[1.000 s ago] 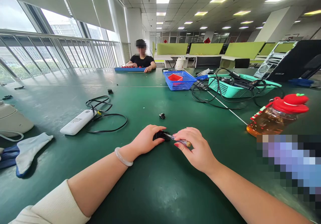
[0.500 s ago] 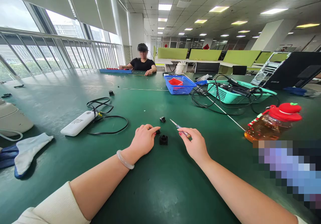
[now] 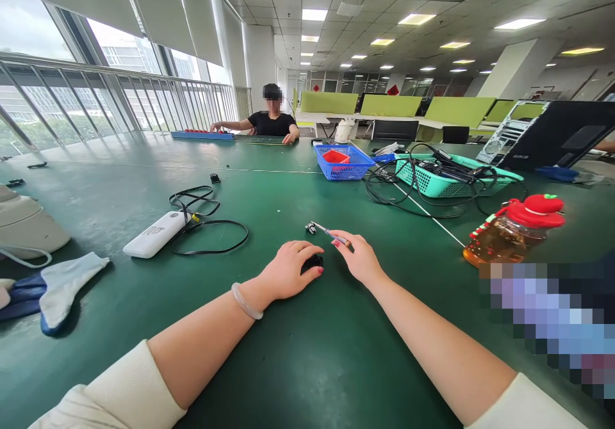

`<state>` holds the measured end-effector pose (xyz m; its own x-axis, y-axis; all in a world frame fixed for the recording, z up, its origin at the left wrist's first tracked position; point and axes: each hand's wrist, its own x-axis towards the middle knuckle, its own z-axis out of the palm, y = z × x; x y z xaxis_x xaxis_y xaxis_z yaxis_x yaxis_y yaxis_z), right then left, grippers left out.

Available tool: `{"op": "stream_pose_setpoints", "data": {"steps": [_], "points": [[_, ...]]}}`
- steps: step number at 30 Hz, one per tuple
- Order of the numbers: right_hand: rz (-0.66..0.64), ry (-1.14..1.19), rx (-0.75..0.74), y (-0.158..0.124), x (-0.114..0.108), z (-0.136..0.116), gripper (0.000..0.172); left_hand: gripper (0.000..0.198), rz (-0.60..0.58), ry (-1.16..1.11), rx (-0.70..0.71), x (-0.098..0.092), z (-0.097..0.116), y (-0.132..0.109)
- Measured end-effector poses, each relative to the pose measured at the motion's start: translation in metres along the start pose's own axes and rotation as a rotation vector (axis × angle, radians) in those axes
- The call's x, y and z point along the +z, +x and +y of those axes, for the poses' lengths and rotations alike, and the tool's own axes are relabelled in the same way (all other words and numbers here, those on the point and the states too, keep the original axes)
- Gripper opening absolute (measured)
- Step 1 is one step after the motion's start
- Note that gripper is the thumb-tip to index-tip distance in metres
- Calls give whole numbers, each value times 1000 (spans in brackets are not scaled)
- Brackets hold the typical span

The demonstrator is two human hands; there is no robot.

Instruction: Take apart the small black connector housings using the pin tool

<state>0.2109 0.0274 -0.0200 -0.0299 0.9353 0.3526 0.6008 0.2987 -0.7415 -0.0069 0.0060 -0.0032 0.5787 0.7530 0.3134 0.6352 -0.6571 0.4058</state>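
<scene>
My right hand [image 3: 359,259] pinches a small screwdriver [image 3: 325,230] by its handle. The thin shaft points forward and left, its tip beside or touching a small black-and-silver part [image 3: 310,228] on the green table [image 3: 298,358]. Thumb and fingers of my left hand [image 3: 291,270], with a pale bangle on its wrist, close around a small black block-like part [image 3: 314,261]. The fingers partly cover that block, and a smaller dark piece near it cannot be seen.
A white power bank [image 3: 156,234] with a black cord and a work glove [image 3: 72,288] lie left. Ahead stand a blue basket [image 3: 343,171] and a teal basket [image 3: 423,184] of cables. A red-lidded jar [image 3: 512,230] stands right. A person [image 3: 273,121] sits across.
My left hand has shifted right and closed over the black block. My right hand has moved forward and left, bringing the screwdriver tip to the black-and-silver part. The seated person's blue tray has slid left.
</scene>
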Motion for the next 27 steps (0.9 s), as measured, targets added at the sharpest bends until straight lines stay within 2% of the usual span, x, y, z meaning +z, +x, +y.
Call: {"op": "stream_pose_setpoints", "data": {"steps": [2,4,8,12,15,17,22,24,27], "points": [[4,33,-2,-2,-2,0,31,35,-54,5,38,1,1,-1],[5,65,2,-3,-3,0,31,28,-59,24,13,2,1,-2],[11,145,58,-5,-5,1,31,19,-1,108,-142,1,-1,0],[-4,252,106,-7,-8,2,34,19,92,228,-358,-4,-7,2],[-25,389,116,-7,-10,5,36,19,121,247,-425,-8,-14,3],[-15,479,132,-7,-12,7,38,27,115,225,-447,-10,-18,4],[-32,535,167,-5,-13,8,39,61,70,176,-421,-10,-23,3],[-53,530,164,-5,-13,7,40,60,51,182,-362,-9,-23,3],[-54,536,149,-6,-13,7,39,43,62,185,-284,-10,-21,5]]}}
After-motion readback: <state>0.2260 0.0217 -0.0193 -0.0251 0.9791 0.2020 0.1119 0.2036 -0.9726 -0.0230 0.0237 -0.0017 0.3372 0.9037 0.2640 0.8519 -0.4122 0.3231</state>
